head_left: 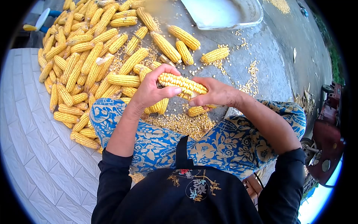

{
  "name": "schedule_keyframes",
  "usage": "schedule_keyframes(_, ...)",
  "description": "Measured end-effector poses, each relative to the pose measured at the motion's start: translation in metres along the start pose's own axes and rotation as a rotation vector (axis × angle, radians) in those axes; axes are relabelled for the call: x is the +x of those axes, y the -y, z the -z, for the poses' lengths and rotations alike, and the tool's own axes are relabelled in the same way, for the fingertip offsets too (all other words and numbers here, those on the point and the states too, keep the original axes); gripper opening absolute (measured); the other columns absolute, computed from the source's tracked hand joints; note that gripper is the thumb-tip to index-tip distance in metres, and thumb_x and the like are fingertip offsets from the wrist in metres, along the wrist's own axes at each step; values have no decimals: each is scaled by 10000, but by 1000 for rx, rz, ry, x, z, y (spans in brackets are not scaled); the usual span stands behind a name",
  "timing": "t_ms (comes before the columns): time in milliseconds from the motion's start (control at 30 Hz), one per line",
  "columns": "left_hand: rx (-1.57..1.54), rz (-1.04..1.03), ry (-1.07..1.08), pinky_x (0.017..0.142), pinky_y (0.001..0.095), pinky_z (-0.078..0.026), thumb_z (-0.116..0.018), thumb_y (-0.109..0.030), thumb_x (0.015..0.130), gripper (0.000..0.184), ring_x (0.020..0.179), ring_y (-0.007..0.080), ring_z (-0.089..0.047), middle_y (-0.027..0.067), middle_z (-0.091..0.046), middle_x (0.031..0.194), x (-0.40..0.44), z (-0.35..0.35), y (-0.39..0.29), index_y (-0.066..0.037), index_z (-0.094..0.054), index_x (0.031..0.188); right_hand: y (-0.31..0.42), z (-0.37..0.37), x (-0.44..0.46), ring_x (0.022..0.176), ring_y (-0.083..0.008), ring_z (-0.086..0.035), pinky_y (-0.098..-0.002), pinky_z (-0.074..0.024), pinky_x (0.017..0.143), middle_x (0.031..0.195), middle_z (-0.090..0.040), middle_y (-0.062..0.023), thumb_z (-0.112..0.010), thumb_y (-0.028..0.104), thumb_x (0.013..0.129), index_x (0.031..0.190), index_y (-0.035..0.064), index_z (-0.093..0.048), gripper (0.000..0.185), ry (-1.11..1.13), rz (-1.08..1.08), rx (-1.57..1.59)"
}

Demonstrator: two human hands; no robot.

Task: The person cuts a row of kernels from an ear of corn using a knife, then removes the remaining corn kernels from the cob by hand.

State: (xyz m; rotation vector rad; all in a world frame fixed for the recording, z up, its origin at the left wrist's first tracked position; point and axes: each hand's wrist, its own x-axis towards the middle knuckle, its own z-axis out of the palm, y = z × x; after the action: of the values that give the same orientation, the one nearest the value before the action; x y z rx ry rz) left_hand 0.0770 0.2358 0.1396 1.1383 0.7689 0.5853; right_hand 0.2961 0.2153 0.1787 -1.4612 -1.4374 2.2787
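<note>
Both hands are closed round one corn cob (182,83), held roughly level above my lap. My left hand (154,86) grips its left end, the thumb lying across the kernels. At the other end, my right hand (216,92) wraps the cob with the thumb underneath. A patch along its lower side looks stripped of kernels. Below the hands, loose kernels (182,125) lie heaped between my knees. Another cob (197,111) rests just under my right hand, partly hidden by it.
A large pile of corn cobs (85,67) spreads over the ground at the left. A whitish tray (223,15) stands at the top. Scattered kernels (251,78) dot the concrete to the right. A tiled wall (41,130) borders the left, and a dark red vehicle (326,138) stands far right.
</note>
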Motion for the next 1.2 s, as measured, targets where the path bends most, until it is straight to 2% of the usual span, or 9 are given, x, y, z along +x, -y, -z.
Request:
schedule_keyframes(167,23,-121,-118,688,204,-442,-673,-163,709,288,784,75,-530,12,-554,890,8,2,12,-50,-551,944,-4,1,5,700,-118,-565,-247,-466,608,833,-580,-61,-693,509,699,1071,-1,-512,656,-96,121,-200)
schedule_keyframes(233,-73,-47,-151,632,194,-445,-667,-163,715,269,740,64,-528,6,-562,864,5,4,9,-58,-554,936,7,8,-2,709,-117,-585,-242,-480,548,811,-584,-63,-652,560,721,1079,3,-499,679,14,39,12)
schedule_keyframes(367,-203,1,-252,491,171,-434,-652,-162,728,238,635,35,-516,-6,-581,802,3,9,4,-83,-559,932,8,21,-5,583,-74,-568,-189,-432,432,762,-579,-43,-576,519,807,1094,4,-500,595,124,-123,267)
schedule_keyframes(533,-217,-63,-267,512,176,-450,-658,-159,722,245,663,39,-524,21,-599,869,4,9,8,-80,-559,932,9,17,-1,483,-31,-474,-186,-366,403,729,-568,-40,-645,391,790,1025,16,-528,458,20,-41,149)
schedule_keyframes(733,-128,-135,-263,515,168,-445,-658,-165,729,242,669,33,-522,23,-596,857,5,8,7,-69,-561,929,-7,11,10,712,-153,-579,-282,-470,636,830,-601,-77,-732,362,720,1063,-1,-521,543,-119,165,-227)
schedule_keyframes(833,-105,23,-302,509,167,-439,-653,-196,744,243,653,35,-518,6,-584,810,5,8,3,-71,-562,932,-8,8,10,866,-216,-585,-331,-457,766,890,-607,-117,-747,404,697,1083,-4,-514,608,-260,321,-478)
schedule_keyframes(1033,-190,191,-321,464,171,-415,-634,-295,775,269,631,39,-512,-7,-569,778,8,10,6,-87,-566,932,-4,3,10,798,-258,-624,-381,-487,740,809,-627,-166,-578,504,818,1061,8,-531,554,-418,238,-452)
schedule_keyframes(1133,-179,214,-322,453,176,-407,-634,-324,776,286,632,40,-511,1,-570,786,8,10,8,-91,-571,929,-4,5,11,643,-220,-608,-344,-504,624,706,-600,-121,-448,535,878,1001,-8,-552,567,-399,273,-417)
schedule_keyframes(1200,-130,190,-401,453,174,-404,-639,-351,768,315,621,44,-509,3,-571,775,8,8,5,-88,-578,932,4,6,8,517,-148,-553,-271,-467,484,650,-556,-65,-393,556,891,945,-13,-566,598,-338,102,-141)
